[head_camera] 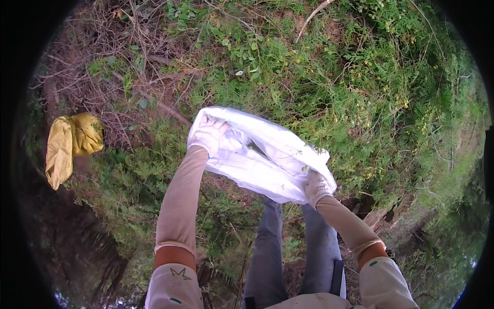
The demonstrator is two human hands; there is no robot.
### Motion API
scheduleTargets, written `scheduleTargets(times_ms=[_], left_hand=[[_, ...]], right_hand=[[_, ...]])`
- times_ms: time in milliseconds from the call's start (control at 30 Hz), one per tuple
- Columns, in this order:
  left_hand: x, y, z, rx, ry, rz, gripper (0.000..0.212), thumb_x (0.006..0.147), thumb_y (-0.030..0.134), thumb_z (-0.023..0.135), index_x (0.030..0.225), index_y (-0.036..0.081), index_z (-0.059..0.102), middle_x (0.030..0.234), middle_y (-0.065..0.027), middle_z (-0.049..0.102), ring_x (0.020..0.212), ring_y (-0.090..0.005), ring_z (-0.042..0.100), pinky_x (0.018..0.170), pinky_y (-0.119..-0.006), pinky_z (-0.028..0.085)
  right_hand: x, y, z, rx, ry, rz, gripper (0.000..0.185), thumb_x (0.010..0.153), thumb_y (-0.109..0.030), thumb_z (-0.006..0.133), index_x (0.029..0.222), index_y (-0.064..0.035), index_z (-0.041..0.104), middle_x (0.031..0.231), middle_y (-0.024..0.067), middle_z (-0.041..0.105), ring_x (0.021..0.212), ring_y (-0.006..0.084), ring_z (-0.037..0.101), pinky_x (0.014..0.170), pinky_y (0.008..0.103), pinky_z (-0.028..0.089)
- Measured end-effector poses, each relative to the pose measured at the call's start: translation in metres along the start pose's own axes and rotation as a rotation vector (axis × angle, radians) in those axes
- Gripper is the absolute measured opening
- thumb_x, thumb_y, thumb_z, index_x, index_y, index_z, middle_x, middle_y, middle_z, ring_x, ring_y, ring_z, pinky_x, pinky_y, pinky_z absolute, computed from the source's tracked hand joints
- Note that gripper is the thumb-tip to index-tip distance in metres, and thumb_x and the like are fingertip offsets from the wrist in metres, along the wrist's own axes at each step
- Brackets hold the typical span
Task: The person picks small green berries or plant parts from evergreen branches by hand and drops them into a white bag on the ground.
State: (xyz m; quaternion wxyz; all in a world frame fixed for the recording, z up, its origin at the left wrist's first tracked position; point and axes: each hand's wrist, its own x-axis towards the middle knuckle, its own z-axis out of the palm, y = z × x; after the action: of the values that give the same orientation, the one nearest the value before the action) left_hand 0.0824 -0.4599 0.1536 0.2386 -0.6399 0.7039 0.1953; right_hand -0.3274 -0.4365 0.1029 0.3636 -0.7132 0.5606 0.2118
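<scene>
A white, partly see-through plastic bag point(256, 170) is stretched between my two hands, its mouth spread into a long oval. My left hand point(210, 133), in a white knitted glove, is inside the left end of the mouth and holds that side, fingers pointing away from me. At the right end, my right hand point(318, 185), gloved the same way, grips the bag; its fingertips are partly hidden by the plastic. Small green sprigs point(305, 168) cling to the bag near the right hand. A dark gap shows between the bag's two walls.
A crumpled yellow sack point(73, 145) lies on the brush at the left. Dry twigs point(104, 69) tangle at the upper left. Cut-looking green conifer foliage point(370, 96) covers the ground ahead and to the right. My legs in grey trousers point(266, 247) stand below the bag.
</scene>
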Motion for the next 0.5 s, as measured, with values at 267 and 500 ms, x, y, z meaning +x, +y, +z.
scheduleTargets(times_ms=[267,500], left_hand=[[0.011,0.125,-0.062,-0.369,-0.484,-0.136,0.061,0.080,0.041,0.064,0.131,0.010,0.052,0.130,-0.0202,0.056,0.120,-0.0373,0.053,0.105,-0.051,0.037],[0.005,0.155,-0.025,-0.759,-0.304,-0.286,0.062,0.076,0.031,0.072,0.125,0.002,0.049,0.115,-0.0187,0.062,0.108,-0.0325,0.060,0.091,-0.040,0.048]], right_hand=[[0.009,-0.090,-0.090,-0.246,-0.256,-0.234,0.054,0.082,-0.012,0.054,0.134,-0.0046,0.044,0.128,0.0226,0.054,0.115,0.0370,0.055,0.097,0.0428,0.046],[0.036,-0.084,-0.120,0.126,0.036,0.002,0.055,0.080,-0.016,0.063,0.132,-0.0048,0.047,0.128,0.0226,0.054,0.115,0.0354,0.056,0.096,0.0433,0.046]])
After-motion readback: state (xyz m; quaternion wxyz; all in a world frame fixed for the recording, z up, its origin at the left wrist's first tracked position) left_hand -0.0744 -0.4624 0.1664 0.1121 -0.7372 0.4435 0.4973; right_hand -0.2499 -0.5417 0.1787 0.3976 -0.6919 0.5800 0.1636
